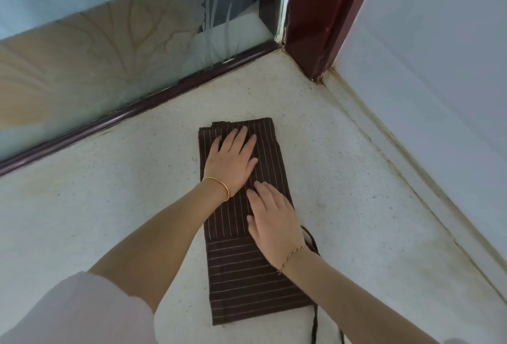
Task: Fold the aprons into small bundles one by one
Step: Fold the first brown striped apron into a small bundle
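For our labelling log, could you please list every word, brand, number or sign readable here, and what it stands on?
None readable.
The brown striped apron shows only pale stripes, no label; the left hand and right hand lie flat on it and hide part.
The frosted glass panel bears a plant pattern, not letters.

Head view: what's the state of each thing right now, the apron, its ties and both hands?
apron: folded into a long narrow strip, lying flat on the floor.
ties: loose, trailing off the strip's right side at its near end.
left hand: fingers straight, palm flat on the apron's far half.
right hand: fingers straight, pressed flat on the apron's middle.
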### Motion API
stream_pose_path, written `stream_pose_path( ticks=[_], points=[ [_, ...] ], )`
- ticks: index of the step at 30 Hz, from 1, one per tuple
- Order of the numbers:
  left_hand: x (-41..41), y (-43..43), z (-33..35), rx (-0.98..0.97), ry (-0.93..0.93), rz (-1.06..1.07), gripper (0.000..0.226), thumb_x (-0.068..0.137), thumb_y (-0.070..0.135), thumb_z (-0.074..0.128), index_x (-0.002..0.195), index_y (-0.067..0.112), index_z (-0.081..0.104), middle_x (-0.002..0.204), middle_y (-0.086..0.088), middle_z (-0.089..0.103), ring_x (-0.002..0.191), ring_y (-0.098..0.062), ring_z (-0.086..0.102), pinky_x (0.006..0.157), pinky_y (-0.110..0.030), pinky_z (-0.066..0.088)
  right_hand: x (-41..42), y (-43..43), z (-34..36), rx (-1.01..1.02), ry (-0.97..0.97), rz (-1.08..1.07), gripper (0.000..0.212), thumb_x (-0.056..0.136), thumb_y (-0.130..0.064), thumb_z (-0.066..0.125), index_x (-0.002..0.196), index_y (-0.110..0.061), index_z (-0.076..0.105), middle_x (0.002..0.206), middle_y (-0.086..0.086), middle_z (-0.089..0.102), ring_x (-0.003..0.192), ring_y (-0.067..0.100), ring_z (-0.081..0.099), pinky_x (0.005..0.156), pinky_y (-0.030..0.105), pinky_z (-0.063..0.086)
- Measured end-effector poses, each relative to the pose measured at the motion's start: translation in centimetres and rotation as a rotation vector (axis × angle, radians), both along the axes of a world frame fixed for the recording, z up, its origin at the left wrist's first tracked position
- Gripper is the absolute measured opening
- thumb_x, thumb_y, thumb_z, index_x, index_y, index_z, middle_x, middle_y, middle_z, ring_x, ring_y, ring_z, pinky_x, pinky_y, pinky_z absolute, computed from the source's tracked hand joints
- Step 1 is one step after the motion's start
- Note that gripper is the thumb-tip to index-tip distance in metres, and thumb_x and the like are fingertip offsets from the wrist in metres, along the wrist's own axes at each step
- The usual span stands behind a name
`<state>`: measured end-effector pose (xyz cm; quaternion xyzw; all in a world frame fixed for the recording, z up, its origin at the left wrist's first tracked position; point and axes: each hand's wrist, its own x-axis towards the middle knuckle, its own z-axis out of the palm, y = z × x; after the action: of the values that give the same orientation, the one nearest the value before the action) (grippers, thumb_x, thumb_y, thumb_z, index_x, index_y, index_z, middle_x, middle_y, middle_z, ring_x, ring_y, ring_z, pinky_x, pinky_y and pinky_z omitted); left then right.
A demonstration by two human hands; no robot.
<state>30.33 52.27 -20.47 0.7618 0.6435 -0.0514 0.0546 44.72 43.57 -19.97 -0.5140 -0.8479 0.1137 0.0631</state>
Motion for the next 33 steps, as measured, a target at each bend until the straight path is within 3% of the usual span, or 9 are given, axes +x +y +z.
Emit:
stream_pose_path(
  ticks=[3, 6, 9, 13, 18, 23, 26, 29, 33],
  points=[
    [-0.2, 1.7, 0.6, 0.063, -0.067, 0.074, 0.065, 0.097, 0.038, 0.042, 0.15, 0.014, 0.013, 0.157, -0.01, 0.012, 0.145, -0.026, 0.012, 0.116, -0.044, 0.015, 0.6, -1.2, -1.2, -0.022, -0.126, 0.026, 0.049, 0.093, -0.035, 0.04, 0.134, -0.01, 0.05, 0.141, 0.011, 0.047, 0.133, 0.026, 0.043, 0.11, 0.042, 0.034],
    [-0.6, 3.7, 1.1, -0.047, -0.06, 0.134, 0.075, 0.091, 0.048, 0.05, 0.149, 0.013, 0.016, 0.154, -0.011, 0.021, 0.142, -0.028, 0.02, 0.115, -0.048, 0.018, 0.7, -1.4, -1.5, -0.048, -0.166, 0.037, 0.054, 0.095, -0.036, 0.027, 0.139, -0.01, 0.044, 0.147, 0.011, 0.04, 0.137, 0.026, 0.036, 0.113, 0.043, 0.027],
    [-0.9, 5.5, 2.1, -0.088, 0.01, 0.124, 0.075, 0.083, 0.056, 0.058, 0.139, 0.011, 0.034, 0.138, -0.013, 0.041, 0.128, -0.031, 0.036, 0.106, -0.046, 0.03, 0.6, -1.4, -1.4, -0.054, -0.178, 0.029, 0.055, 0.093, -0.037, 0.03, 0.14, -0.012, 0.042, 0.148, 0.011, 0.038, 0.137, 0.026, 0.035, 0.114, 0.043, 0.026],
    [-1.2, 7.3, 2.9, -0.196, 0.007, 0.085, 0.067, 0.079, 0.059, 0.061, 0.127, 0.013, 0.05, 0.125, -0.012, 0.046, 0.12, -0.031, 0.038, 0.099, -0.043, 0.035, 0.3, -1.4, -1.4, -0.05, -0.177, 0.008, 0.058, 0.088, -0.038, 0.041, 0.14, -0.013, 0.042, 0.148, 0.012, 0.037, 0.137, 0.028, 0.036, 0.113, 0.044, 0.026],
    [-2.0, 8.2, 4.3, -0.22, -0.048, -0.03, 0.046, 0.084, 0.055, 0.057, 0.109, 0.017, 0.051, 0.088, 0.001, 0.057, 0.091, -0.024, 0.057, 0.092, -0.04, 0.034, 0.1, -1.2, -1.5, -0.049, -0.199, 0.033, 0.059, 0.087, -0.038, 0.043, 0.141, -0.013, 0.041, 0.149, 0.012, 0.036, 0.138, 0.029, 0.033, 0.112, 0.047, 0.029],
    [-2.4, 6.4, 4.0, 0.287, -0.045, 0.028, 0.046, 0.083, 0.032, 0.067, 0.12, 0.011, 0.05, 0.12, -0.012, 0.053, 0.114, -0.03, 0.048, 0.103, -0.045, 0.031, 0.0, -0.9, -1.3, -0.052, -0.194, 0.06, 0.059, 0.086, -0.037, 0.049, 0.139, -0.012, 0.044, 0.149, 0.01, 0.036, 0.139, 0.027, 0.033, 0.112, 0.046, 0.029],
    [-1.3, 3.4, 2.6, 0.466, -0.14, -0.049, 0.033, 0.088, 0.028, 0.055, 0.115, 0.008, 0.055, 0.12, -0.013, 0.054, 0.113, -0.03, 0.05, 0.099, -0.045, 0.038, -0.3, 0.0, -0.7, -0.009, -0.139, 0.054, 0.055, 0.086, -0.034, 0.049, 0.135, -0.01, 0.048, 0.146, 0.012, 0.04, 0.137, 0.026, 0.036, 0.113, 0.044, 0.028],
    [-0.5, 0.5, 0.2, 0.329, -0.103, -0.226, 0.038, 0.093, 0.034, 0.037, 0.12, 0.015, 0.056, 0.126, -0.009, 0.054, 0.114, -0.027, 0.051, 0.094, -0.043, 0.041, -0.7, 0.9, -0.7, -0.011, -0.135, 0.034, 0.052, 0.092, -0.034, 0.037, 0.136, -0.008, 0.047, 0.144, 0.012, 0.043, 0.135, 0.026, 0.038, 0.113, 0.042, 0.029],
    [-1.7, 0.1, -1.6, 0.071, -0.067, -0.162, 0.054, 0.095, 0.042, 0.022, 0.144, 0.022, 0.035, 0.152, -0.005, 0.029, 0.14, -0.025, 0.027, 0.114, -0.044, 0.021, -0.6, 1.0, -1.7, -0.049, -0.189, 0.05, 0.058, 0.094, -0.037, 0.024, 0.141, -0.007, 0.041, 0.146, 0.013, 0.04, 0.137, 0.026, 0.035, 0.113, 0.044, 0.028]
  ],
)
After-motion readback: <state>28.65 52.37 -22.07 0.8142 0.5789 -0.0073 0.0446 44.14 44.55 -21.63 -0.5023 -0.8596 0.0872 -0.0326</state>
